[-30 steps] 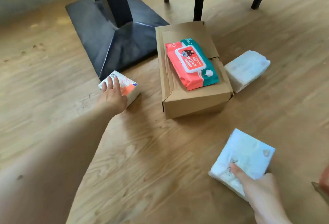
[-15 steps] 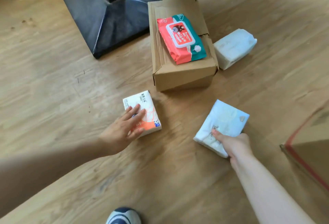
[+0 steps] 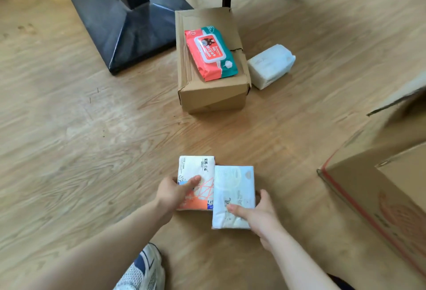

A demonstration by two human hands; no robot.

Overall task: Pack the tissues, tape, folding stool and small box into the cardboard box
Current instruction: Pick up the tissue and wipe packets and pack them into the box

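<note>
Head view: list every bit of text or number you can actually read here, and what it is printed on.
"Wipes": lid label of the red and green wipes pack on the small box.
"10": top left corner of that pack, partly cut off.
Orange-patterned tissue pack in the left hand: dark characters, too blurred to read.
Pale blue tissue pack in the right hand: faint print, unreadable.
Large cardboard box: red print, blurred.

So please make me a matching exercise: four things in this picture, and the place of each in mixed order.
Things:
1. wipes pack
2. orange-patterned tissue pack
3. pale blue tissue pack
4. plain white tissue pack

Places:
A. in the right hand
B. on the floor beside the small box
C. on top of the small box
D. in the left hand

Pairs: 1-C, 2-D, 3-A, 4-B
</note>
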